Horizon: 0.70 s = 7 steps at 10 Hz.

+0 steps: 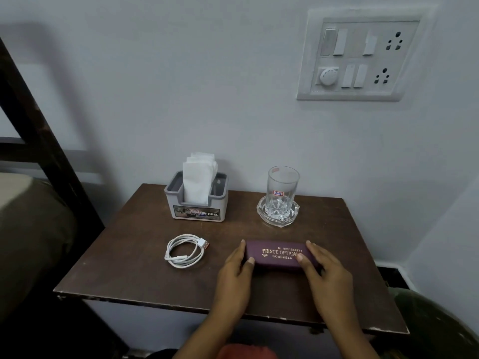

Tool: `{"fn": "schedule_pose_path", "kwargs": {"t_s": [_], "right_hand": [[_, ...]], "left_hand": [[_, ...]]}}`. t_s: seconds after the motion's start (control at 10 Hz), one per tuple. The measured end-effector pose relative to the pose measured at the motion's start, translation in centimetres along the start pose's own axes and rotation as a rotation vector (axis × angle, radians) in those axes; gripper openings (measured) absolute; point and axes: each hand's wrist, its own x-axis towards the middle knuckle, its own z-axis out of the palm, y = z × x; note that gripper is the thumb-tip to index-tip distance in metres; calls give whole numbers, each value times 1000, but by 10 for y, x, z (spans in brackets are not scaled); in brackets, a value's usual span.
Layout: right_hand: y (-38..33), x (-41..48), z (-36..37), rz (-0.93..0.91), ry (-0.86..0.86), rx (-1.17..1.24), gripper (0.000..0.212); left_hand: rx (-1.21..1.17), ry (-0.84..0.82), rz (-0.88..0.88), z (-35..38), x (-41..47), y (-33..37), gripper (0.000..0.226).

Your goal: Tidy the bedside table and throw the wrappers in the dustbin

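- Left hand [237,272] fingers [242,245]: forefinger lies along the left end of the spectacle case [278,256], thumb pressed on the top near edge; the end is pinched between them. Other fingers tucked under the hand, cannot tell how they lie.
- Right hand [325,270]: same grip mirrored, forefinger round the right end, thumb on the top face covering the last letter of the print.
- Both hands grip the case, one at each end, palms low over the table.
- Spectacle case: long, dark maroon, rounded ends, lid closed, lying flat and lengthwise left to right. Gold print reads "PRINCE OPTICAL", "ROURKELA", with a phone number above.
- Case sits on the bedside table [134,270], front half, right of centre.
- Table: dark brown wood top, chipped pale along the front edge.
- White cable [184,251]: coiled in a loop, orange-tipped plug at upper right, left of the case and apart from it.
- Grey tissue holder [197,212], back left, "OPEL" label on front, white tissues [198,177] standing upright in it.
- Clear glass [282,189], back right, upright in a clear glass dish [262,212]; small sticker on the glass.
- White switchboard [363,57] on the wall above right: switches, dial, two sockets.
- Dark bed frame [33,120] at far left.
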Motion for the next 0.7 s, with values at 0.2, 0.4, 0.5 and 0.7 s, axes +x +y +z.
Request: {"fn": "schedule_pose_path", "kwargs": {"t_s": [0.2,0.4,0.5,0.7], "right_hand": [[-5,-5,10,-35,10,-2,38],[-4,-7,12,-48,10,0,39],[-3,-10,12,-58,-5,-18,42],[-4,-15,15,-68,44,-42,56]], "left_hand": [[-4,21,-5,-8,1,-3,47],[-17,31,-11,-9,0,-7,47],[-36,29,-27,-11,-1,-8,49],[-110,36,-10,-20,-13,-8,52]]}}
